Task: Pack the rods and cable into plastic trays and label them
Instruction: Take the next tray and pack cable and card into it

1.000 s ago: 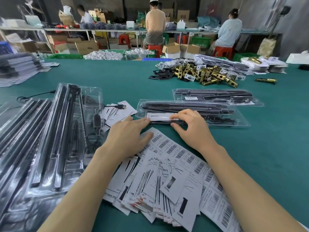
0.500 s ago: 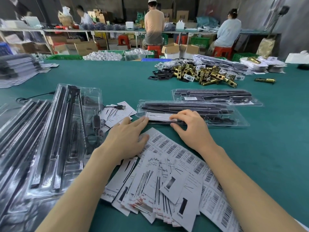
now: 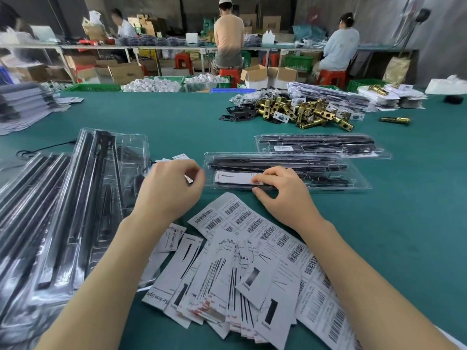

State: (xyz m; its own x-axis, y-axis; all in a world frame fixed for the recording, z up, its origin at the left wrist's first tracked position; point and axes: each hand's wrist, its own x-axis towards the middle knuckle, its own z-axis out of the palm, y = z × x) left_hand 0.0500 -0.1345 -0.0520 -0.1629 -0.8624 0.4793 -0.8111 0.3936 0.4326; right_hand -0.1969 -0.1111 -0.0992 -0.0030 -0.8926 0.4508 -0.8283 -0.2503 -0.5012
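counter: green surface carrying everything below.
stacked trays: clear plastic, holding black rods, on the left side.
label sheets: white barcode and printed cards fanned out between the forearms.
front tray: closed clear tray with black rods and cable, a white label lying on it.
second tray: just behind the front tray.
right hand: fingers curled, pinching the label's right end against the front tray.
left hand: fingers curled over cards beside the tray; grip cannot be told.
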